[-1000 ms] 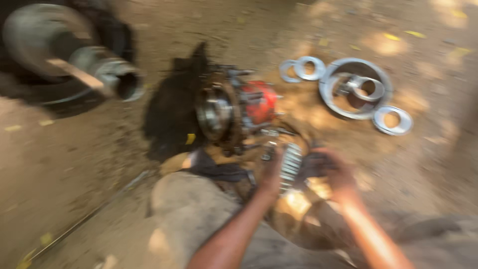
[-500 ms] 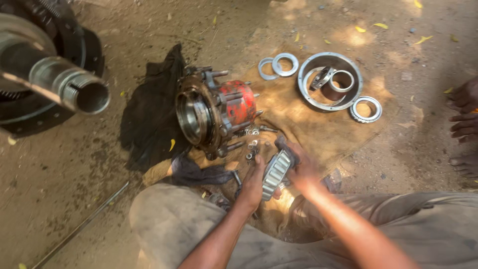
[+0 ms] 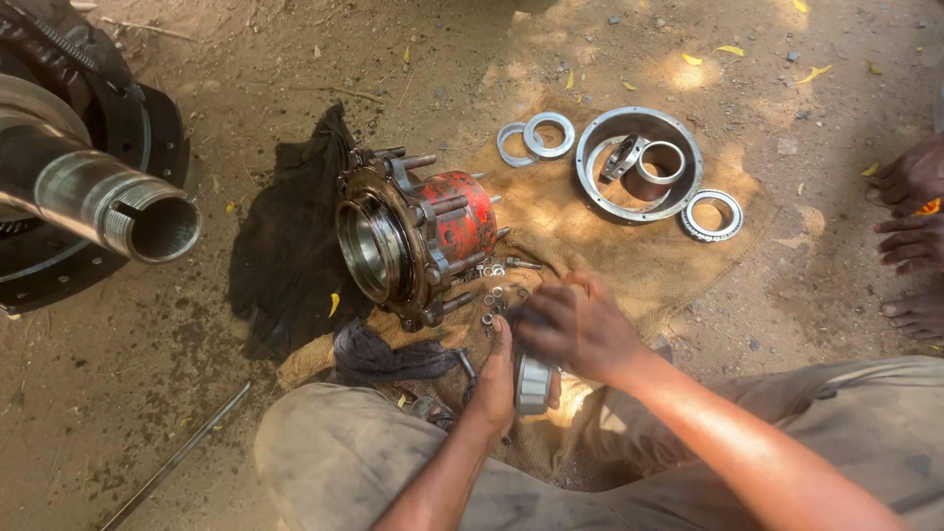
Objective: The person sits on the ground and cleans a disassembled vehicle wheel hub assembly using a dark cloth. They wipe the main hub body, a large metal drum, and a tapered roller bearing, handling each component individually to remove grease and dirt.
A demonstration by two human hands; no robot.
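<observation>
Both my hands hold a round metal bearing (image 3: 532,383) low in the middle of the view, just above my knees. My left hand (image 3: 499,379) grips it from the left side. Over its top and right side lies my right hand (image 3: 577,329), fingers curled. Right in front of them a red wheel hub (image 3: 418,236) lies on its side on a brown sack (image 3: 639,265), with several nuts and bolts (image 3: 495,293) scattered beside it.
A large metal ring (image 3: 639,163) with smaller parts inside, two small rings (image 3: 536,138) and a bearing race (image 3: 713,215) lie on the sack. An axle tube (image 3: 108,202) juts in at left. A dark rag (image 3: 285,246), a metal rod (image 3: 177,457), another person's feet (image 3: 910,236) at right.
The view has steadied and shifted slightly. My right hand moved over the top of the bearing, which was more exposed and tilted earlier. My left hand stays on it.
</observation>
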